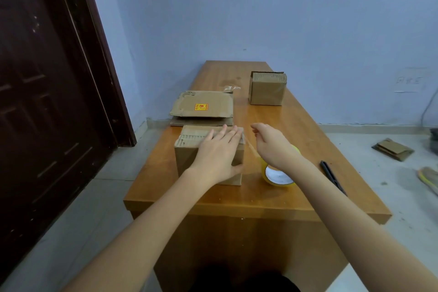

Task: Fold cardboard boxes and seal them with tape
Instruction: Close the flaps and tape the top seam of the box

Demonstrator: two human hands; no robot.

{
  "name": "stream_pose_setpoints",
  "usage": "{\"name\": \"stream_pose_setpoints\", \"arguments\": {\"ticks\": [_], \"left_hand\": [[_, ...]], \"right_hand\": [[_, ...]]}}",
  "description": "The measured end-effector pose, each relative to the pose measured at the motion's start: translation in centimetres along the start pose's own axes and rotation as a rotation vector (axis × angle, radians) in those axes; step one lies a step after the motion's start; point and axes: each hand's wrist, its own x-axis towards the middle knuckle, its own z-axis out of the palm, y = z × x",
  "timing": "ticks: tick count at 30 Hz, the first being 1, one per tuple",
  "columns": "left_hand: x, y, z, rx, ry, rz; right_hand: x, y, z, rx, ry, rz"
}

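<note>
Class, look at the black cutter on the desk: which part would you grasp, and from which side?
Probably grip the black cutter across its long narrow body near the middle, coming from above with the right hand; it lies flat on the table, with free space alongside.

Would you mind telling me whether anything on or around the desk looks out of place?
A flattened cardboard stack and a shoe lie on the floor right of the desk. A crumpled tape scrap sits on its far end.

Left hand [216, 153] lies flat on the brown folded cardboard box [189, 156] near the wooden tabletop's [296, 130] front edge; right hand [272, 143] pinches clear tape strip [252, 148] from the yellow tape roll [277, 174].
</note>
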Motion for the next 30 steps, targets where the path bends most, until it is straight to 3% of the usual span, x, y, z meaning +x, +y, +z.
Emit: {"name": "stream_pose_setpoints", "arguments": {"ticks": [2,5,14,30], "left_hand": [[0.1,0.0,-0.1,-0.013,-0.022,-0.008],[0.1,-0.2,-0.2,-0.017,-0.034,-0.005],[0.0,-0.1,-0.1,-0.026,-0.029,-0.021],[0.3,0.6,-1.1,0.014,-0.086,0.010]], "right_hand": [[-0.3,-0.2,0.2,0.045,-0.001,0.043],[-0.7,-0.1,0.3,-0.075,-0.002,0.069],[-2.3,1.7,2.1,-0.525,0.077,-0.136],[-0.2,-1.0,1.2,-0.735,-0.370,0.015]]}}
